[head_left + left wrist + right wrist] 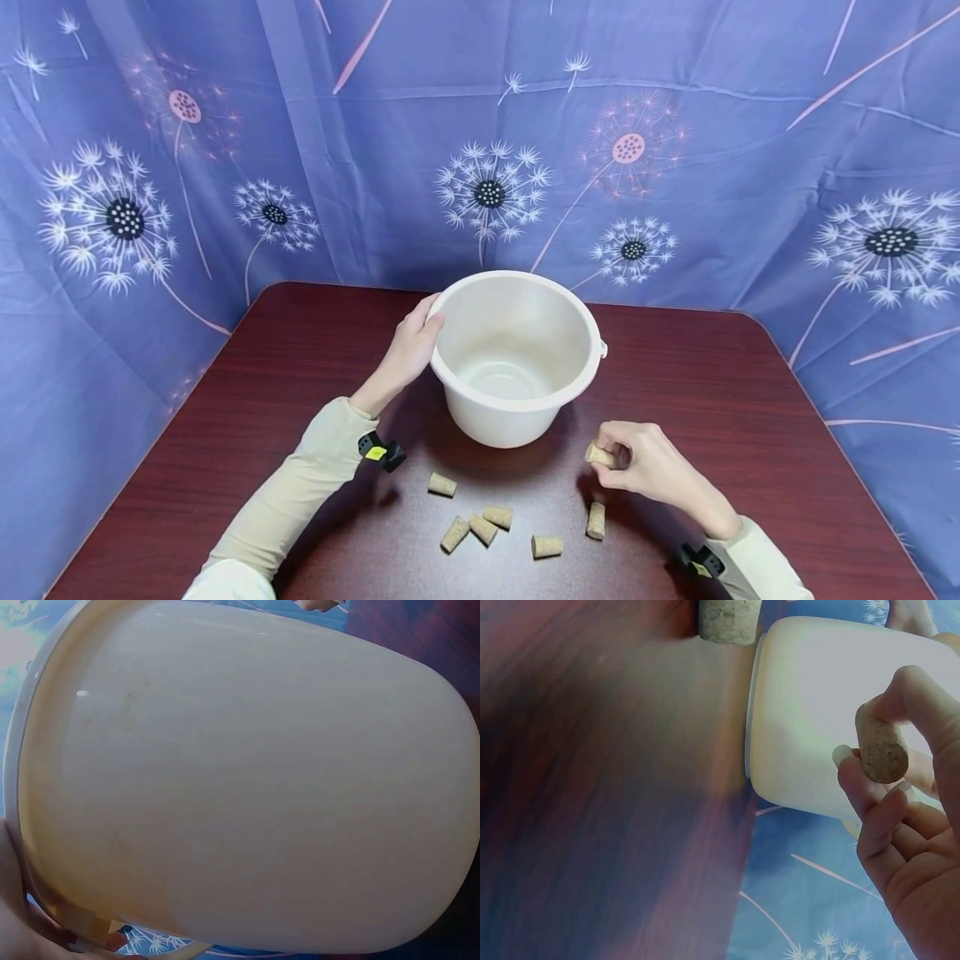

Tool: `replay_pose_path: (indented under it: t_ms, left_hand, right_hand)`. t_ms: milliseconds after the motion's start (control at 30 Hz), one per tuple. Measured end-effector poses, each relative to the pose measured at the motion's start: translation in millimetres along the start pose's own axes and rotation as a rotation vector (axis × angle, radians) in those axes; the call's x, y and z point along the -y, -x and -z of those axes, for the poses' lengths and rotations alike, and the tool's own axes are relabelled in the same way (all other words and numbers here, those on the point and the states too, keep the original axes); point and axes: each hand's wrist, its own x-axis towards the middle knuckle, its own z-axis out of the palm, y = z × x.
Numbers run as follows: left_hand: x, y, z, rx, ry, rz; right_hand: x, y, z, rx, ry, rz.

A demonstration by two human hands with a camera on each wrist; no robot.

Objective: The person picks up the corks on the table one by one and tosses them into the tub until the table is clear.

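A white plastic bucket (517,392) stands on the table, tilted a little toward me, and its inside shows no contents. My left hand (411,342) grips the bucket's rim at the left, thumb over the edge; in the left wrist view the bucket's wall (247,780) fills most of the picture. To the right of the bucket, my right hand (648,467) pinches a cork (600,456) between thumb and fingers, above the table. The right wrist view shows this cork (883,746) end-on in the fingertips. Just below that hand lies another cork (596,521).
Several more corks lie on the dark red wooden table (697,367) in front of the bucket: one (442,485) at the left, a close group (482,529) in the middle, one (547,547) at the right. A blue dandelion-print cloth (375,167) hangs behind and beside the table.
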Motion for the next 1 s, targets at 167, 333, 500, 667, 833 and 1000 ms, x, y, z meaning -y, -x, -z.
replay_pose_path:
  t_ms: [167, 333, 500, 667, 833, 1000]
  left_hand:
    - [1.1, -0.7, -0.3, 0.002, 0.006, -0.003]
    - [1.8, -0.9, -0.3, 0.003, 0.013, -0.001]
    - [1.2, -0.3, -0.2, 0.001, 0.007, -0.002]
    - [1.3, -0.7, -0.2, -0.003, 0.004, -0.01]
    - [1.1, -0.7, 0.2, -0.005, -0.002, -0.015]
    - [0.8, -0.1, 0.3, -0.005, 0.001, -0.011]
  right_hand:
    - [-1, 0, 3, 0.023, -0.023, -0.024]
    - [-1, -1, 7, 0.033, -0.03, -0.066]
    - [0, -2, 9, 0.02, -0.026, -0.079]
    - [0, -3, 12, 0.014, -0.024, -0.075]
    - [2, -4, 15, 0.007, -0.039, -0.087]
    - [2, -4, 16, 0.011, -0.052, -0.093]
